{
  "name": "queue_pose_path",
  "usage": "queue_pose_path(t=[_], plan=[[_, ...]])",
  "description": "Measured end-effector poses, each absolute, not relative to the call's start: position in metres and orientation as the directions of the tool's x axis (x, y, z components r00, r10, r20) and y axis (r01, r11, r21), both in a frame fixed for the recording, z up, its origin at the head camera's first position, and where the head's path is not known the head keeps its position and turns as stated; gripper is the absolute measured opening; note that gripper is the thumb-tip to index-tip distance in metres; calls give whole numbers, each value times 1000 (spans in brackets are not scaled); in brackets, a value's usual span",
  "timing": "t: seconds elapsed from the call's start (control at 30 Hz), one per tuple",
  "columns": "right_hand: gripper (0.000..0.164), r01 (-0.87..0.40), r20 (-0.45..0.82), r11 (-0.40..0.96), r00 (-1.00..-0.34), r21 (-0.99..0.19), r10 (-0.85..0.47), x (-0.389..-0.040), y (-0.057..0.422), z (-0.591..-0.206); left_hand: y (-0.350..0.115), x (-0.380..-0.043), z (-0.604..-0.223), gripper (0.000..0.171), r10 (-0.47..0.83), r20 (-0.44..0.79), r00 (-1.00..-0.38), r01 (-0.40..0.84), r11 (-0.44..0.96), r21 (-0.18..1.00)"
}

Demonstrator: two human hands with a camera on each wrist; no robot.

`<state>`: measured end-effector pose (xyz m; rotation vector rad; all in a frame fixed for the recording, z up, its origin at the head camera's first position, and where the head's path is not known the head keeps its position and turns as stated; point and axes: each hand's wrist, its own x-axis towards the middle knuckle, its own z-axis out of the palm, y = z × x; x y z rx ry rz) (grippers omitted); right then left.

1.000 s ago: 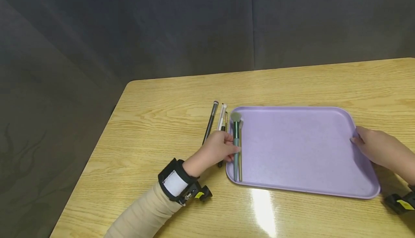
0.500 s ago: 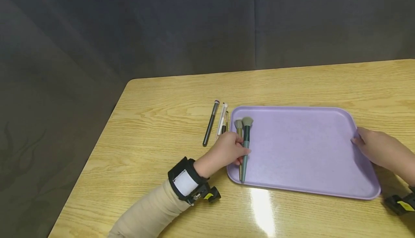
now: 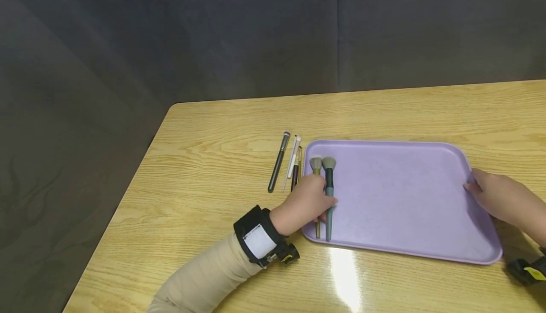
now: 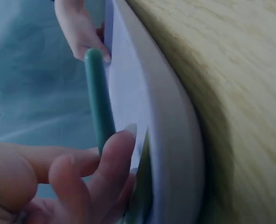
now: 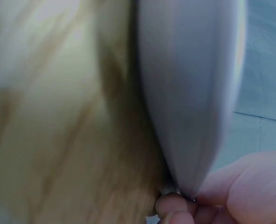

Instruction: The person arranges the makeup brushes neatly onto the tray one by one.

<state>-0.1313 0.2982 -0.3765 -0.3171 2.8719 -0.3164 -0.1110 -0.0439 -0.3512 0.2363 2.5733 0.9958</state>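
Note:
A lilac tray (image 3: 401,199) lies on the wooden table. Over its left end, my left hand (image 3: 304,205) pinches a makeup brush (image 3: 329,178) with a blue-green handle between thumb and fingers. The left wrist view shows this green handle (image 4: 98,95) raised above the tray floor. Beside it, partly hidden behind the fingers, a gold-handled makeup brush (image 3: 315,163) lies along the tray's left side. On the opposite side, my right hand (image 3: 498,194) grips the tray's right rim, thumb on top and fingers beneath, as the right wrist view of the fingers (image 5: 173,210) shows.
Left of the tray, several more makeup brushes lie on the table: a black one (image 3: 278,165), a white one (image 3: 294,157), a dark brown one (image 3: 295,176) and a thin gold one (image 3: 300,159). A dark cloth backdrop (image 3: 256,38) stands behind the table.
My left hand has moved right with the green brush, from the tray's left rim farther over the tray. The gold brush now lies left of the green one. My right hand stays on the rim.

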Motion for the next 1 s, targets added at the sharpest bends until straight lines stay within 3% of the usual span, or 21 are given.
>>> queue_pose_path(t=[0.23,0.57,1.0], plan=[[29,-200,-192,946,-948,-255,-252,-130,299,-376,-34,-106,-349,19,313,-211,-926,157,827,539],[29,-200,-185,945,-950,-258,-251,-130,299,-376,-31,-103,-352,18,313,-176,-933,211,875,436],[31,-194,-190,946,-950,-261,-247,-130,298,-375,-36,-100,-348,26,312,-140,-940,217,861,460]])
